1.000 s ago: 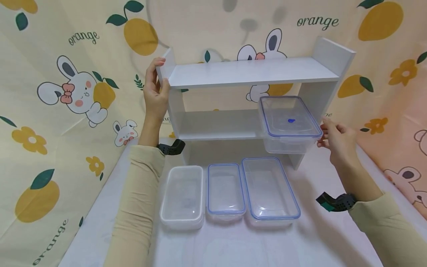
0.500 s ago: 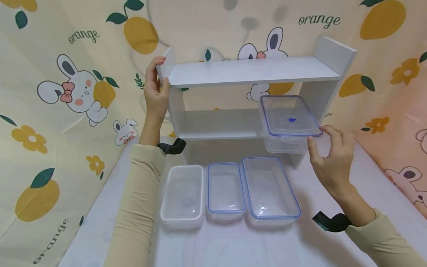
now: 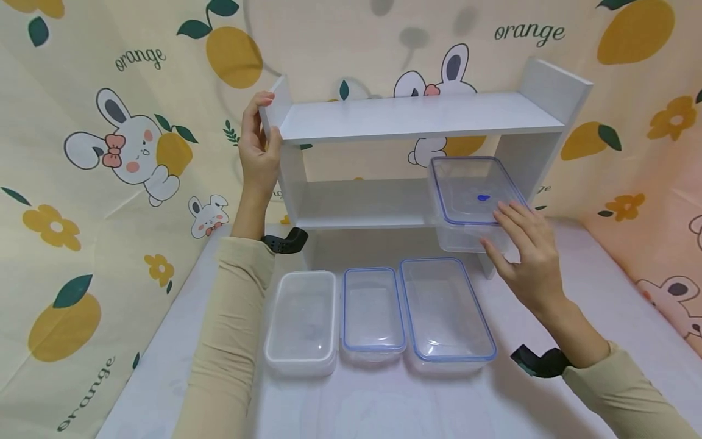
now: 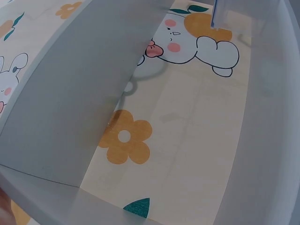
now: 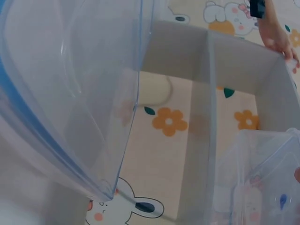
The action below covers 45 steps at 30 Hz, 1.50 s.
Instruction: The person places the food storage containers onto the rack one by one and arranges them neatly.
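Observation:
My left hand (image 3: 259,155) grips the left side panel (image 3: 281,103) of a white two-tier shelf (image 3: 422,116), thumb on its front edge. A clear food container (image 3: 474,238) with a blue-rimmed lid and a blue valve sits on the right of the middle board, jutting past its front edge. My right hand (image 3: 526,253) touches this container's front right corner, fairly straight fingers over the lid and thumb by the front wall. A fingertip (image 5: 297,175) shows beside the container in the right wrist view. In the left wrist view, shelf boards (image 4: 276,122) fill the sides.
Before the shelf, three lidded containers stand in a row on the white tabletop (image 3: 395,408): a white-lidded one (image 3: 300,317), a small blue-rimmed one (image 3: 373,308) and a large blue-rimmed one (image 3: 446,311). A patterned cloth (image 3: 340,55) hangs behind.
My right hand has moved left from the container's right side, round its front right corner, and its fingers now lie over the lid. The left hand keeps its hold; the container has hardly moved.

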Tool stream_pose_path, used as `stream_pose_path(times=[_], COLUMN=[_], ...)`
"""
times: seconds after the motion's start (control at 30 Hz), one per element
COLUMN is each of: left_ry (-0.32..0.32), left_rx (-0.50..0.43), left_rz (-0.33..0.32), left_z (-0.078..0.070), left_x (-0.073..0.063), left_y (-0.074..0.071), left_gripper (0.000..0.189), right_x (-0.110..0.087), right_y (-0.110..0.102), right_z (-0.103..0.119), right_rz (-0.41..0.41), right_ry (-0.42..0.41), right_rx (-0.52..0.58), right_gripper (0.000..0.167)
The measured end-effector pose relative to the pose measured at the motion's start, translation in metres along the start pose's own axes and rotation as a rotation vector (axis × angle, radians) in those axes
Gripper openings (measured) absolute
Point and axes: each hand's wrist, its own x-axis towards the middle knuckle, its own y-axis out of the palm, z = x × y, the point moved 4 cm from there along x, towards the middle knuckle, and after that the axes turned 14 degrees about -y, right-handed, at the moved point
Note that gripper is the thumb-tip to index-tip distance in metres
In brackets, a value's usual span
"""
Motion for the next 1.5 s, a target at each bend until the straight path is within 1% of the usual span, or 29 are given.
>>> stream_pose_path(times=[0.2, 0.4, 0.43, 0.47, 0.63, 0.67, 0.77, 0.97, 1.07, 1.2, 1.33, 1.5], left_ry=[0.021, 0.019, 0.009, 0.013, -0.008, -0.002, -0.005, -0.05, -0.045, -0.042, -0.047, 0.003], left_rx=[0.001, -0.019, -0.021, -0.019, -0.011, -0.009, -0.011, -0.01, -0.011, -0.001, 0.012, 0.026], left_rz=[0.002, 0.003, 0.002, -0.001, -0.012, -0.013, -0.01, -0.006, -0.005, -0.003, -0.005, -0.001], left_z=[0.003, 0.003, 0.0, 0.0, 0.003, 0.005, 0.001, -0.017, -0.02, -0.016, -0.005, 0.003], left_x=[0.001, 0.001, 0.0, 0.0, 0.002, 0.004, 0.001, -0.009, -0.011, -0.008, -0.002, 0.002], left_y=[-0.002, 0.0, 0.001, 0.0, 0.0, -0.001, 0.0, 0.005, 0.005, 0.005, 0.002, -0.001], left_gripper=[0.04, 0.04, 0.04, 0.04, 0.04, 0.04, 0.041, 0.038, 0.038, 0.039, 0.04, 0.041], right_x=[0.001, 0.004, 0.004, 0.004, 0.006, 0.007, 0.006, 0.006, 0.006, 0.002, -0.006, -0.015], right_y=[0.001, 0.003, 0.003, 0.004, 0.007, 0.008, 0.01, 0.012, 0.012, 0.012, 0.011, 0.008], right_z=[-0.005, -0.011, -0.012, -0.013, -0.023, -0.026, -0.034, -0.044, -0.046, -0.046, -0.042, -0.036], right_rz=[0.004, 0.027, 0.032, 0.035, 0.04, 0.041, 0.039, 0.031, 0.04, 0.047, 0.035, -0.007], right_ry=[0.011, 0.025, 0.025, 0.026, 0.024, 0.025, 0.033, 0.043, 0.047, 0.05, 0.051, 0.053], right_rx=[-0.007, -0.025, -0.029, -0.032, -0.035, -0.033, -0.018, 0.006, 0.005, -0.012, -0.034, -0.031], right_gripper=[0.059, 0.061, 0.061, 0.061, 0.062, 0.062, 0.064, 0.067, 0.07, 0.073, 0.074, 0.071])
